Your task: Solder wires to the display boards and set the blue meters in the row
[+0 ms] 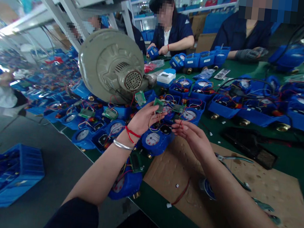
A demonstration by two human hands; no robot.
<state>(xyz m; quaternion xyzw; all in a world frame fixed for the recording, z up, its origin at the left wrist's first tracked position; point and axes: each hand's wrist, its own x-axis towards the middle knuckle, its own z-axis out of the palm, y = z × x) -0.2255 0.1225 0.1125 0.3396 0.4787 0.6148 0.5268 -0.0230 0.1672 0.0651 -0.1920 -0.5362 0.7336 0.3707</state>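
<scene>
My left hand (144,120), with a red cord and a silver bangle at its wrist, holds a small green circuit board (158,104) by its lower part. Thin coloured wires hang from the board towards a blue water meter (153,141) with a round white dial just below. To the right of it, my right hand (193,136) has its fingertips pinched together on a thin red wire (180,124). Another meter (127,184) with a dark display board (136,162) lies nearer, below my left forearm.
A large grey-green blower (111,64) stands behind my left hand. Many meters crowd the green bench. Cardboard (162,169) at right bears pliers (234,159), a solder spool (208,189) and a loose wire (183,193). A blue crate (29,166) sits left. Co-workers sit opposite.
</scene>
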